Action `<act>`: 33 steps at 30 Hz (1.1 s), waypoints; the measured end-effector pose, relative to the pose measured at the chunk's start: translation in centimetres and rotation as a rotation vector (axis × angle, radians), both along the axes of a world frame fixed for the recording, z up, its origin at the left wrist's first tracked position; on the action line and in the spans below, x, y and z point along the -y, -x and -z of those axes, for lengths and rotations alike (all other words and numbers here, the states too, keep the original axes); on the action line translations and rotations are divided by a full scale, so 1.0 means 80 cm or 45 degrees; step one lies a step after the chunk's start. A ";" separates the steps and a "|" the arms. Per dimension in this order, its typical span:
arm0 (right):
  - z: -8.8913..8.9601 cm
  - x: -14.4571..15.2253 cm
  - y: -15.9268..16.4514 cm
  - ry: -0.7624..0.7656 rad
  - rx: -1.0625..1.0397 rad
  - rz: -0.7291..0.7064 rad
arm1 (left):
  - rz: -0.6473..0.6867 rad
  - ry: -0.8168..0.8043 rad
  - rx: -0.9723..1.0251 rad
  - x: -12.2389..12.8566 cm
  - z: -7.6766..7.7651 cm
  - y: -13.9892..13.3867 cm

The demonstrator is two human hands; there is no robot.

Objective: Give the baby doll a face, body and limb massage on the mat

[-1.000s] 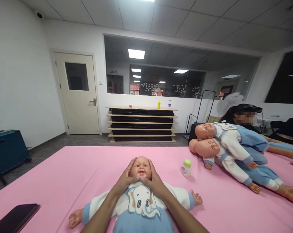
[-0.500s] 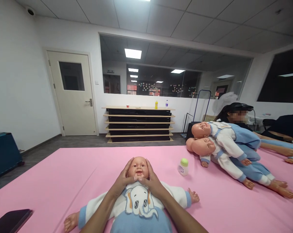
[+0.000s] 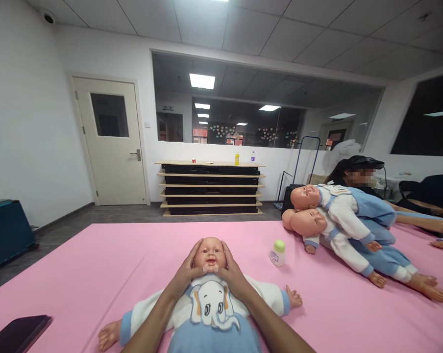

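Note:
A baby doll in a white and blue elephant suit lies on its back on the pink mat, head away from me. My left hand cups the left side of the doll's head, thumb at the chin. My right hand cups the other side the same way. Both arms reach over the doll's chest.
A small white bottle with a green cap stands right of the doll. Two more dolls lie stacked at the right, with another person behind them. A dark phone lies at the mat's front left. Shelves and a door stand beyond.
My hands stay on the doll's head, with the thumbs shifting slightly at the chin. The view has drifted a little as my head moved.

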State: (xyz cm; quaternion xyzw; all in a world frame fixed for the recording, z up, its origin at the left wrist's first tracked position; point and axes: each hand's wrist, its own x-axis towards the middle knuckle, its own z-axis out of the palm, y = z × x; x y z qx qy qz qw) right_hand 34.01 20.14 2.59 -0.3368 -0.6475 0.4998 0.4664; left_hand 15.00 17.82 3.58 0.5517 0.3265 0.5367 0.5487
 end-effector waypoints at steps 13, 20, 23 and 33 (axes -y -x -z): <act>0.008 -0.007 0.000 -0.064 0.036 0.011 | -0.067 -0.051 -0.072 -0.002 0.000 -0.001; 0.010 -0.008 0.001 -0.098 0.034 0.037 | -0.100 -0.106 -0.121 -0.003 0.001 -0.003; 0.010 -0.008 0.001 -0.091 0.027 0.029 | -0.072 -0.071 -0.083 0.000 -0.002 -0.004; 0.011 -0.009 -0.001 -0.094 0.008 0.012 | -0.081 -0.089 -0.071 -0.004 0.004 -0.003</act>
